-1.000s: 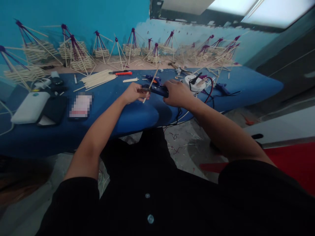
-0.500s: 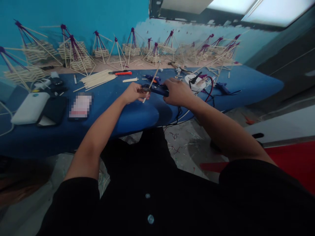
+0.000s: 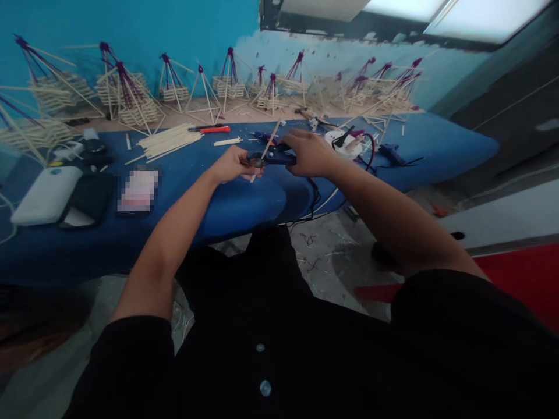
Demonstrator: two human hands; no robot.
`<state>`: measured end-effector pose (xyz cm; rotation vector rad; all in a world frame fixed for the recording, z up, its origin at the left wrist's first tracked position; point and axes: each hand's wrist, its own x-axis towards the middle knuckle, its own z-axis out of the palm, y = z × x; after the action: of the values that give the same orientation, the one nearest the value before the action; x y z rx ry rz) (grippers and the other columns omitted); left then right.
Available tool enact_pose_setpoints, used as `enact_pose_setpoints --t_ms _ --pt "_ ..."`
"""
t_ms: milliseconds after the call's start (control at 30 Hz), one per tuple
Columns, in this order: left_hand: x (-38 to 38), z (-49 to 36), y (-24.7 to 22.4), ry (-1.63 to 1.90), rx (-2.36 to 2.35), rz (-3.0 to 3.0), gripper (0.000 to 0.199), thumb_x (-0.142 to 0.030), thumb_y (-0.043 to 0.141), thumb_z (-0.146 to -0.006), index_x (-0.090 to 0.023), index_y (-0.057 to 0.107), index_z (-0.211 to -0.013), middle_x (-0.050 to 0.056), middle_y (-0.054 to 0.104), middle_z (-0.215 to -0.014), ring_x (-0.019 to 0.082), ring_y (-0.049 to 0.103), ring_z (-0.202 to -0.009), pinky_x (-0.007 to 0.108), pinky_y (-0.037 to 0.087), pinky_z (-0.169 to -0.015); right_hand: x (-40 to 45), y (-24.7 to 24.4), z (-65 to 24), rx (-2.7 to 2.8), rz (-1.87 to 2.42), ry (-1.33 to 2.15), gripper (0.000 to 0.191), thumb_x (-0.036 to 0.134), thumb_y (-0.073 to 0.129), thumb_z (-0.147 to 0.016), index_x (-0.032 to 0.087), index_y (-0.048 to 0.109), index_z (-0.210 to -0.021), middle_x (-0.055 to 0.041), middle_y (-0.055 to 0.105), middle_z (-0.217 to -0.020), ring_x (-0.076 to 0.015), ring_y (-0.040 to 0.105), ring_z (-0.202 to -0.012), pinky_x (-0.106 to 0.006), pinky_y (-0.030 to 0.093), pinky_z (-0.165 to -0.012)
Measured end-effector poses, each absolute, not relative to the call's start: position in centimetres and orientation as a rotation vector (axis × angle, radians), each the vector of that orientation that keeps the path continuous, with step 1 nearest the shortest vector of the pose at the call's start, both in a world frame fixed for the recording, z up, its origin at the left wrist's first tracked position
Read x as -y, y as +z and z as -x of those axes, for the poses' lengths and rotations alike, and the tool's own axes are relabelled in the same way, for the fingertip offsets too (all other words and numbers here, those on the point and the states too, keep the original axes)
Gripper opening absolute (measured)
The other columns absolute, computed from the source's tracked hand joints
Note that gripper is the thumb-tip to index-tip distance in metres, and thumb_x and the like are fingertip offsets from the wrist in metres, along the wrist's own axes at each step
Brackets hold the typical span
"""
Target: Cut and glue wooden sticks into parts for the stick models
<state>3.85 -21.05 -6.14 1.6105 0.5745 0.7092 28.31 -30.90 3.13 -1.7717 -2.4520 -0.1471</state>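
Apparently cutting a thin stick (image 3: 273, 137), upper centre of the frame, above the counter (image 3: 183, 170): pinching it low between fingers of the left hand (image 3: 232, 165), curling those of the right hand (image 3: 311, 152) around a dark plier-like tool (image 3: 279, 157). Next, probably squeeze firmly, steadying the stick.

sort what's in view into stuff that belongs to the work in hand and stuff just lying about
In the work:
thin stick, held in the left hand
dark-handled tool, gripped by the right hand
probably the stick pile

Seemingly just lying about:
phone
white device
dark wallet-like item
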Motion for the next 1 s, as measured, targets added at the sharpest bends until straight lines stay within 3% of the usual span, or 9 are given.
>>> enact_pose_setpoints --t_ms 200,500,700,867,1000 --pt "20.4 -3.8 -5.8 0.65 -0.545 -1.642 0.02 -0.017 0.097 -0.074 -0.013 0.081 -0.086 0.009 0.085 -0.086 0.027 0.087 -0.091 0.044 0.073 -0.091 29.2 3.2 -28.5 2.483 1.709 -0.158 0.062 0.028 0.069 -0.08 0.024 0.069 -0.142 -0.013 0.071 -0.144 -0.0382 0.063 -0.135 -0.046 0.047 -0.112" --pt "20.4 -3.8 -5.4 0.637 -0.541 -1.602 0.033 -0.025 0.104 -0.068 -0.012 0.08 -0.086 0.011 0.086 -0.088 0.028 0.088 -0.09 0.036 0.073 -0.082 28.5 1.9 -28.5 2.499 1.677 -0.228 0.058 0.029 0.069 -0.08 0.019 0.068 -0.137 -0.0163 0.073 -0.142 -0.0368 0.068 -0.124 -0.043 0.048 -0.1" --pt "20.3 -3.9 -5.6 0.669 -0.552 -1.55 0.036 -0.022 0.105 -0.067 -0.009 0.08 -0.09 0.015 0.086 -0.089 0.031 0.088 -0.089 0.044 0.075 -0.086 29.4 0.9 -28.0 2.484 1.733 -0.278 0.051 0.033 0.062 -0.089 0.014 0.067 -0.135 -0.0192 0.073 -0.138 -0.0333 0.07 -0.115 -0.04 0.047 -0.091" --pt "20.2 -4.2 -5.9 0.695 -0.537 -1.552 0.036 -0.023 0.105 -0.064 -0.011 0.081 -0.089 0.012 0.086 -0.085 0.025 0.086 -0.084 0.031 0.071 -0.073 29.7 0.6 -28.0 2.441 1.836 -0.333 0.047 0.036 0.066 -0.09 0.018 0.066 -0.134 -0.0166 0.075 -0.138 -0.0358 0.072 -0.116 -0.041 0.049 -0.091" --pt "20.3 -4.5 -6.0 0.708 -0.547 -1.55 0.032 -0.019 0.102 -0.065 -0.012 0.081 -0.088 0.009 0.085 -0.083 0.024 0.086 -0.083 0.029 0.07 -0.072 30.0 0.4 -28.0 2.42 1.885 -0.359 0.047 0.033 0.069 -0.089 0.014 0.068 -0.132 -0.0183 0.076 -0.136 -0.037 0.073 -0.116 -0.041 0.051 -0.092"
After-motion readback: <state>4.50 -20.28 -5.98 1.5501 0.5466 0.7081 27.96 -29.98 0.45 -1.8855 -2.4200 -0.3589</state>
